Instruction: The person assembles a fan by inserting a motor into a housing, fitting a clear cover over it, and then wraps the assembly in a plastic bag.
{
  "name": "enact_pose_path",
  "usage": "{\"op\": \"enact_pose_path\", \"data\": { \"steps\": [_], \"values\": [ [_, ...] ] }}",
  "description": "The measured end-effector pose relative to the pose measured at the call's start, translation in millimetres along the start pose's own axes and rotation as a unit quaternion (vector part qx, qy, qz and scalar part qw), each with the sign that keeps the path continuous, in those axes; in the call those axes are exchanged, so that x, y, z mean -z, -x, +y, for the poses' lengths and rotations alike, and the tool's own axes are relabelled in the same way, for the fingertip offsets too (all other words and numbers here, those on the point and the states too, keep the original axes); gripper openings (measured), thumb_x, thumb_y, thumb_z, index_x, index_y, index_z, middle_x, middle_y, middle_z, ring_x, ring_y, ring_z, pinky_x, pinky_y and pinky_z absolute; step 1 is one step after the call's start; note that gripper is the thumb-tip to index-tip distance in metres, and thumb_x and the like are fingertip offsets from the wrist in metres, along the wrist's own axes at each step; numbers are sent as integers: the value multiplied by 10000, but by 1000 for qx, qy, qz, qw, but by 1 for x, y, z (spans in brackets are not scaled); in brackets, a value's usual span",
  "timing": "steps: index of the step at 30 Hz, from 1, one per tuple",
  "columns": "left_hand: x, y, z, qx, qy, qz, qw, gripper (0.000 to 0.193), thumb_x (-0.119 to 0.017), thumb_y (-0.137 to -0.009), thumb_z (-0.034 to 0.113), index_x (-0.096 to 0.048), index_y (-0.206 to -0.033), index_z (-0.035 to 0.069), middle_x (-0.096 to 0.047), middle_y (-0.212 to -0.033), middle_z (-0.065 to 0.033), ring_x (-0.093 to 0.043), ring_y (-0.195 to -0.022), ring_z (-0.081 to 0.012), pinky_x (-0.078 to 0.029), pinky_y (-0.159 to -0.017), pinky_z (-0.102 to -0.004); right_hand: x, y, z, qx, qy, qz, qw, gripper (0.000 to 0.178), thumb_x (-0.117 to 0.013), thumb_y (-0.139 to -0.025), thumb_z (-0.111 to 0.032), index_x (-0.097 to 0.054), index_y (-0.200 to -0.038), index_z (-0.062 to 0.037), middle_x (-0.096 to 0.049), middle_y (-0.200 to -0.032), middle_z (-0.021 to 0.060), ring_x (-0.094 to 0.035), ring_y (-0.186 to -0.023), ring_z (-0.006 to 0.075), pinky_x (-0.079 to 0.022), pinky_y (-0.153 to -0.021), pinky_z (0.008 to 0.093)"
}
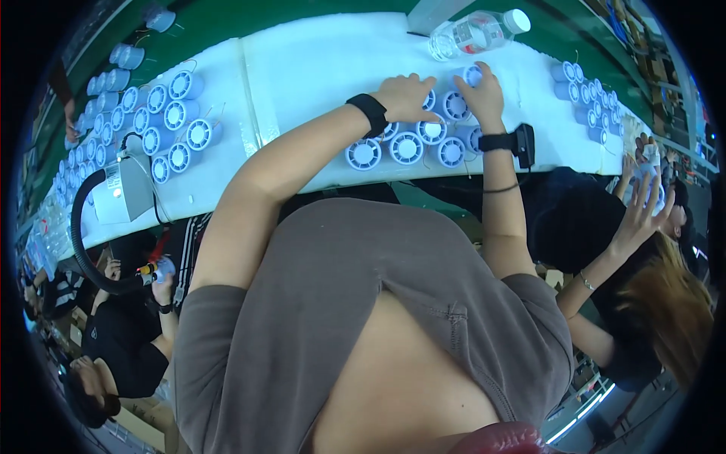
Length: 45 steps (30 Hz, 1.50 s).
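A cluster of light-blue plastic cylinders with slotted round ends (406, 148) lies on the white table top in front of me. My left hand (407, 97), a black band on its wrist, reaches over the cluster's left side. Its fingers are spread, with one cylinder (429, 101) partly visible between thumb and forefinger. At the far side of the cluster, my right hand (484, 97) has its thumb and forefinger around another cylinder (472, 75). A black device is strapped to that wrist. Palms and some fingertips are hidden.
A clear bottle with a white cap (476, 35) lies at the far edge. More cylinders stand in groups at left (180, 115) and right (590, 98). A white box with a black hose (123, 191) sits left. Co-workers are on both sides, one hand (643, 204) raised at right.
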<state>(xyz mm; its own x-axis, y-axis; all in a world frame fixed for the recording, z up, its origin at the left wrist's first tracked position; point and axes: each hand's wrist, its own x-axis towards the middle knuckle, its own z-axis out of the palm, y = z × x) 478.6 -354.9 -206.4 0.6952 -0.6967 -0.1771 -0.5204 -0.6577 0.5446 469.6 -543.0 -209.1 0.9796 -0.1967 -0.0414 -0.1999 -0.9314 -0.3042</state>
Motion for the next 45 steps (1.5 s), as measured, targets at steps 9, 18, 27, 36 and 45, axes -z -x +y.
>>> {"op": "enact_pose_path", "data": {
  "steps": [9, 18, 27, 36, 45],
  "values": [
    [29, 19, -23, 9, 32, 63, 997, 511, -612, -662, 394, -481, -1009, 43, -556, -836, -184, -559, -777, -322, -454, -645, -374, 33, 39, -41, 63, -135, 163, 975, 535, -684, -641, -267, -479, -1078, -35, -535, -963, 179, -534, -855, 274, -424, -729, 332],
    [109, 130, -147, 273, -96, 265, 920, 487, -613, -630, 349, -485, -988, 44, -562, -848, -161, -553, -791, -312, -452, -656, -388, -46, -19, -220, 340, -244, -34, 907, 548, -659, -618, -223, -444, -1096, -66, -503, -977, 161, -517, -879, 317, -440, -717, 373],
    [108, 171, -204, 349, -175, 156, 907, 472, -644, -605, 299, -505, -981, 50, -541, -931, -162, -519, -884, -305, -444, -711, -393, -136, -43, -346, 440, -89, -90, 889, 540, -631, -595, -203, -442, -1090, -98, -477, -980, 166, -515, -877, 329, -466, -677, 388],
    [123, 171, -152, 138, -197, 255, 936, 489, -625, -687, 324, -500, -1047, 19, -473, -1103, -184, -471, -985, -316, -422, -777, -386, -22, -20, -209, 350, -305, 29, 885, 362, -582, -750, -196, -496, -1075, -63, -548, -987, 124, -536, -904, 253, -440, -744, 330],
    [38, 100, -40, -43, 37, -14, 998, 537, -562, -740, 366, -416, -1148, 50, -476, -1073, -184, -449, -992, -325, -396, -812, -376, -3, 60, -118, 202, -176, 80, 960, 244, -577, -755, -155, -551, -939, 4, -576, -931, 146, -573, -809, 233, -449, -689, 291]
  ]
}}
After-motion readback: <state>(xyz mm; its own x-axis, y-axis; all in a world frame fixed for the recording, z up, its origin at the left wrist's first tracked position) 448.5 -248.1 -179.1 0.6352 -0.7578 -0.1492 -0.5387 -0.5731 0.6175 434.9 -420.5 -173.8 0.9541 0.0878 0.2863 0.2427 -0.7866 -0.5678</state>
